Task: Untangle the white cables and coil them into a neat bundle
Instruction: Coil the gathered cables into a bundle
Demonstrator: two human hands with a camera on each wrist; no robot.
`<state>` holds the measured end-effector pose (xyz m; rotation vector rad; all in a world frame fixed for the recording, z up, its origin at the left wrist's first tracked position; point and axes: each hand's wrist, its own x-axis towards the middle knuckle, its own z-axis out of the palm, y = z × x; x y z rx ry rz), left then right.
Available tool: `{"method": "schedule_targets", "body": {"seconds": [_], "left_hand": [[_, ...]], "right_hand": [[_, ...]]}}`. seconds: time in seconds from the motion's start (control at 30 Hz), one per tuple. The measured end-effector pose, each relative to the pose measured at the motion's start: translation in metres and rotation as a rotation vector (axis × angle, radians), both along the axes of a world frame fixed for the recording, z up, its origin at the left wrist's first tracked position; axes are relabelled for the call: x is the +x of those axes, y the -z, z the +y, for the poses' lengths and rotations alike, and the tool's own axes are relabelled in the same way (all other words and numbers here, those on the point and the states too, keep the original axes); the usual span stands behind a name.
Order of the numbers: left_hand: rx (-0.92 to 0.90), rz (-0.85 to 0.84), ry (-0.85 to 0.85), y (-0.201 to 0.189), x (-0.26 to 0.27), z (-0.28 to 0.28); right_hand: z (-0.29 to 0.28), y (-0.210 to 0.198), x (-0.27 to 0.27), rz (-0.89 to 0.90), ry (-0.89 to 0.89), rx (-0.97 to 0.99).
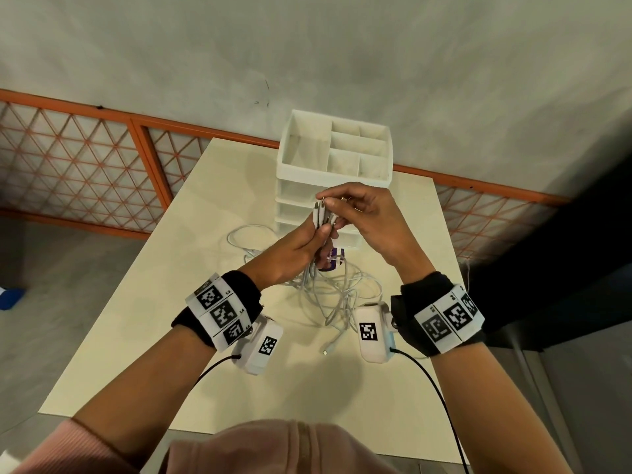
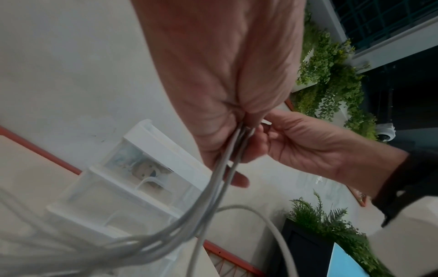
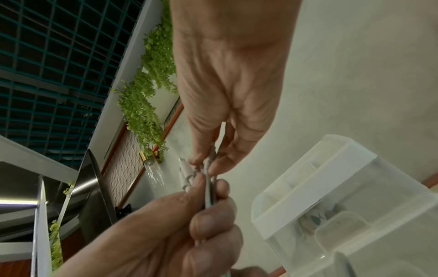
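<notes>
Several white cables (image 1: 337, 295) lie tangled on the cream table (image 1: 171, 336). My left hand (image 1: 304, 246) grips a bunch of their plug ends (image 1: 321, 215) upright above the tangle, and the strands hang down from its fist (image 2: 222, 180). My right hand (image 1: 355, 206) pinches the tops of those plugs (image 3: 206, 165) with thumb and fingertips, just above the left hand (image 3: 196, 221). One loose plug (image 1: 325, 351) rests on the table near my wrists. Another cable loop (image 1: 246, 234) lies to the left.
A white drawer organiser (image 1: 337, 159) with open top compartments stands at the table's far edge, right behind my hands. A small purple and white thing (image 1: 333, 258) sits at its foot. An orange lattice railing (image 1: 85, 165) and a grey wall lie beyond.
</notes>
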<state>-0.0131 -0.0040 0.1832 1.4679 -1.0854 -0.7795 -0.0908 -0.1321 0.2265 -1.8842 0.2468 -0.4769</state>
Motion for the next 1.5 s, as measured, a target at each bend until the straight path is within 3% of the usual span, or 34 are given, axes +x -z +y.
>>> {"method": "schedule_targets", "body": {"seconds": [0.3,0.6,0.8,0.93,1.03,1.2,1.33,1.5], "left_hand": [[-0.037,0.102,-0.048,0.009,0.003,-0.009],[0.038,-0.057,-0.009,0.002,-0.001,-0.006],[0.024,0.163,-0.060,-0.003,-0.004,-0.008],[-0.134,0.249,-0.156,-0.016,0.001,-0.008],[-0.240,0.334,-0.140,-0.021,0.011,-0.005],[-0.365,0.402,-0.188,-0.026,0.016,0.003],[-0.479,0.410,-0.242,-0.042,0.031,0.012],[-0.428,0.368,-0.338,-0.042,0.030,0.018]], "right_hand": [[0.005,0.013,0.006,-0.095,0.078,0.098],[-0.001,0.010,0.002,-0.054,-0.010,0.159],[0.000,0.014,0.002,-0.019,0.031,0.088],[0.005,0.039,0.000,0.229,-0.249,0.239],[0.010,0.054,-0.002,0.361,-0.411,0.150],[-0.003,0.065,0.004,0.493,-0.384,-0.121],[-0.018,0.086,-0.004,0.446,-0.326,-0.238],[-0.017,0.085,-0.009,0.416,-0.281,-0.312]]}}
